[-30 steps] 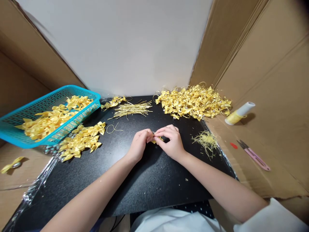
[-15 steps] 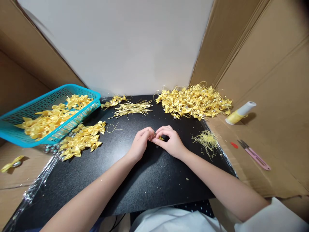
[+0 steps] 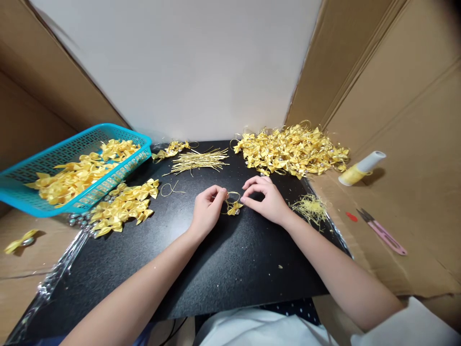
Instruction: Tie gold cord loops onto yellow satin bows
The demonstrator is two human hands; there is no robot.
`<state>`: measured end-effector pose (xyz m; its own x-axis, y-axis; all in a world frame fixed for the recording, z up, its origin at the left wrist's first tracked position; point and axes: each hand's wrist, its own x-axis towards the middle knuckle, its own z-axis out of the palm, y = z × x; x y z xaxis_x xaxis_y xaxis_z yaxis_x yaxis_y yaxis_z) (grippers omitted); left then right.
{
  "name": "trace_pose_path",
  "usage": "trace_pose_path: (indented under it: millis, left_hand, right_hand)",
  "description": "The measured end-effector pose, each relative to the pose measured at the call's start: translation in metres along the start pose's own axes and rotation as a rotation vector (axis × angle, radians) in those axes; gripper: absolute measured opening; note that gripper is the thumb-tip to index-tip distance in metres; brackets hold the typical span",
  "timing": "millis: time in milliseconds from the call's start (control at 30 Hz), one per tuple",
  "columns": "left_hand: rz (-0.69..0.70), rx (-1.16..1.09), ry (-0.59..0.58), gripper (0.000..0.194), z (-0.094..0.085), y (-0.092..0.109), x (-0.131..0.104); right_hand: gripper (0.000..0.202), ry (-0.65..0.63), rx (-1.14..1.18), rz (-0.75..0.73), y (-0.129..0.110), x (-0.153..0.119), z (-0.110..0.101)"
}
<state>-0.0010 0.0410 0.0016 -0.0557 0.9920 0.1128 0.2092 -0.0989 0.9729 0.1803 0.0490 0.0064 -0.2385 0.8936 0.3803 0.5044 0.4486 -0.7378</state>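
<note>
Between my hands is a small yellow ribbon bow [image 3: 235, 208] with a silvery bead or bell on it and a loop of thin gold cord [image 3: 233, 193]. My left hand [image 3: 209, 206] pinches the cord at the loop's left side, thumb against forefinger. Just to the right of the loop, my right hand [image 3: 264, 199] has its thumb and fingers curved but apart, with nothing visible between them. Whether the bow rests on the black table [image 3: 230, 269] or hangs slightly above it, I cannot tell.
At left stands a blue basket [image 3: 72, 156] of yellow bows, with more bows [image 3: 124, 209] beside it. Cut gold cords [image 3: 200, 161] lie at the back, near a heap of corded bows [image 3: 291, 151]. Rightward are cord scraps [image 3: 310, 209], a cord spool [image 3: 362, 168] and pink thread snips [image 3: 383, 233].
My hands were together over the bow and have moved apart. The right hand has let go and shifted right; the bow and its cord loop now show between them.
</note>
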Motion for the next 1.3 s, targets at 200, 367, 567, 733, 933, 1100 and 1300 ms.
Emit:
trace_pose_path:
  millis: [200,367,567,733,933,1100,1300]
  left_hand:
    - [0.389,0.202,-0.119,0.020,-0.008,0.008,0.002]
    - [0.493,0.341,-0.219,0.010,-0.010,0.008,0.005]
    - [0.389,0.376,-0.199,0.011,-0.016,0.003,0.013]
    - [0.050,0.344,-0.381,0.021,-0.026,0.001,0.023]
    - [-0.071,0.269,-0.520,0.026,-0.034,0.001,0.029]
    - [-0.101,0.209,-0.557,0.026,-0.036,0.001,0.030]
    - [-0.080,0.255,-0.592,0.022,-0.035,0.004,0.031]
  right_hand:
    - [0.012,-0.007,-0.137,-0.054,-0.006,0.000,-0.005]
    - [0.013,-0.024,-0.127,-0.056,-0.007,-0.001,-0.001]
    - [0.013,0.084,0.066,-0.033,0.001,0.003,-0.002]
    - [0.013,0.176,0.228,0.097,0.007,0.006,-0.004]
    - [0.016,0.236,0.476,0.319,0.012,0.008,-0.002]
    - [0.019,0.355,0.644,0.379,0.012,0.010,-0.002]
    - [0.017,0.358,0.698,0.381,0.010,0.010,-0.002]
